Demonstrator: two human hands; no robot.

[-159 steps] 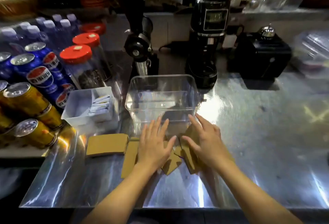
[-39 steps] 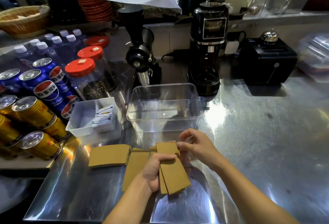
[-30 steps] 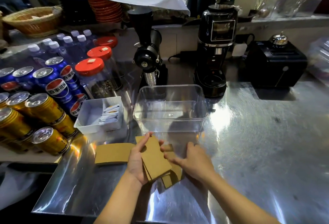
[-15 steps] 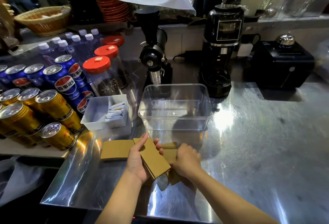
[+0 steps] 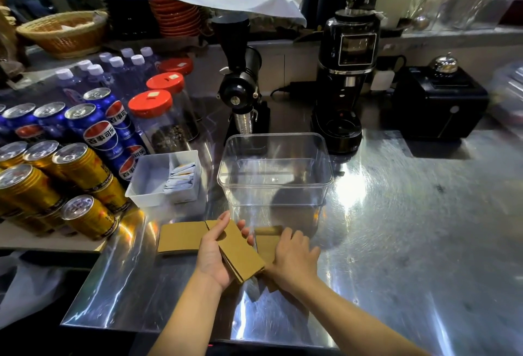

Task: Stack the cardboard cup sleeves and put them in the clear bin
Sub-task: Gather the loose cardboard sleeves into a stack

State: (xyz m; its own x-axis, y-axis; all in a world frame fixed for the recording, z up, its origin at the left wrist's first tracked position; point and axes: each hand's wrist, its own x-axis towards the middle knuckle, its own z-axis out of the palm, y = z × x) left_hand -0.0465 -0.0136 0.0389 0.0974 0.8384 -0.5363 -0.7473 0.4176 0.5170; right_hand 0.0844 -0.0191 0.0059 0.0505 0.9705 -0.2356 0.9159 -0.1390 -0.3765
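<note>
My left hand (image 5: 212, 256) grips a small stack of flat brown cardboard cup sleeves (image 5: 240, 254), held tilted just above the steel counter. My right hand (image 5: 293, 261) lies palm down on more sleeves (image 5: 267, 242) on the counter; its fingers hide whether they grip one. Another single sleeve (image 5: 181, 239) lies flat to the left of my left hand. The clear bin (image 5: 276, 140) stands directly behind both hands with nothing in it.
A white tray of sachets (image 5: 147, 183) sits left of the bin. Gold and blue cans (image 5: 82, 163) and red-lidded jars (image 5: 158, 118) crowd the left side. Two black grinders (image 5: 345, 73) and a black box (image 5: 438, 101) stand behind. Steel counter (image 5: 410, 228) extends to the right.
My left hand picked up a stack of sleeves and keeps holding it. My right hand moved down from the stack onto the sleeves lying on the counter. The view shifted left.
</note>
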